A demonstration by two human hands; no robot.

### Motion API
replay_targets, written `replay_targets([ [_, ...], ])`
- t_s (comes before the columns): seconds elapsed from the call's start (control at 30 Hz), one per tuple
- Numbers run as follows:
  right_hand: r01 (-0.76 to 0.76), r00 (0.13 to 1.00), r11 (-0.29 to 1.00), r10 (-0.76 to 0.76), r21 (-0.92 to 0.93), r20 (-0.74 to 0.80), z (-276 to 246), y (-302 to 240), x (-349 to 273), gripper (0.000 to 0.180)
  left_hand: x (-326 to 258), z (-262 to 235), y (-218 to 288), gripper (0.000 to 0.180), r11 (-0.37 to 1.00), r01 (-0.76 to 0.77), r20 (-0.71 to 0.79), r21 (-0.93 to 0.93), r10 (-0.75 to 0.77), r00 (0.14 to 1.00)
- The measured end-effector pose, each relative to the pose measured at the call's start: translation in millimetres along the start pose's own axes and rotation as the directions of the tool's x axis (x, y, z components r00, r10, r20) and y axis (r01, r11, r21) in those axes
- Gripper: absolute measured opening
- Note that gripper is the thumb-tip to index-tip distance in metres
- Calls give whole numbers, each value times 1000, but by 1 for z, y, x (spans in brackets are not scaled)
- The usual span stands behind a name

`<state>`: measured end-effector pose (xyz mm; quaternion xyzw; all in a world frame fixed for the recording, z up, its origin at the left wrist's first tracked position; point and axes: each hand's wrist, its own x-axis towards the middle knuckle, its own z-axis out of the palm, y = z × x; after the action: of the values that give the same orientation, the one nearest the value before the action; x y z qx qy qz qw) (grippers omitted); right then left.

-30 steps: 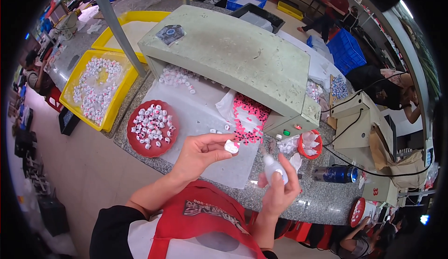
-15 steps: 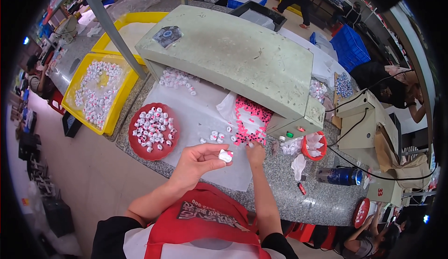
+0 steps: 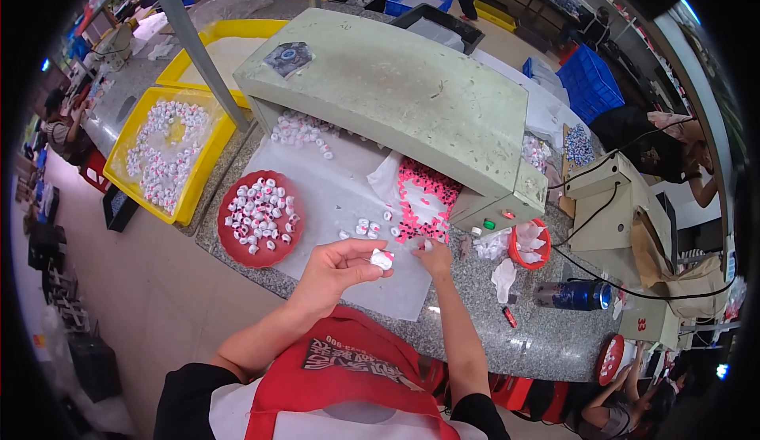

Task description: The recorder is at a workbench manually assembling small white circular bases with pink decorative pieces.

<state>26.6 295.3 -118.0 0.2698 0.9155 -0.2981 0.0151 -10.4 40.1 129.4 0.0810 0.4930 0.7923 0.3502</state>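
Between the thumb and fingers of my left hand (image 3: 326, 278) is a small white figurine head (image 3: 381, 259) with a pink spot on it. My right hand (image 3: 436, 260) is closed at the near edge of a sheet of small pink and black pieces (image 3: 408, 177); a bit of white shows at its fingertips, too small to name. Loose white pieces (image 3: 362, 227) lie on the white paper (image 3: 321, 194) beyond my left hand. To the left, a red scalloped plate (image 3: 227, 243) holds many similar white pieces.
A pale green metal hood (image 3: 388, 83) spans the bench, with white pieces under it. Yellow trays (image 3: 188, 209) stand at left. On the right are a red basket (image 3: 532, 264) of white tissue, a blue bottle (image 3: 582, 295) and a hanging black cable. Other people work nearby.
My right hand has shifted slightly, its fingers now turned more to the left, with white showing at the tips. My left hand stays nearly still with the figurine head.
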Motion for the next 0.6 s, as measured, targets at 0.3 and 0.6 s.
replay_targets([
  [0.3,-216,950,943,263,253,-168,27,28,-41,30,2,4,-7,32,1000,25,24,-15,-24,999],
  [0.6,-345,929,499,300,795,215,-57,-65,-62,23,-6,-2,-3,34,993,-77,-8,87,78,997],
])
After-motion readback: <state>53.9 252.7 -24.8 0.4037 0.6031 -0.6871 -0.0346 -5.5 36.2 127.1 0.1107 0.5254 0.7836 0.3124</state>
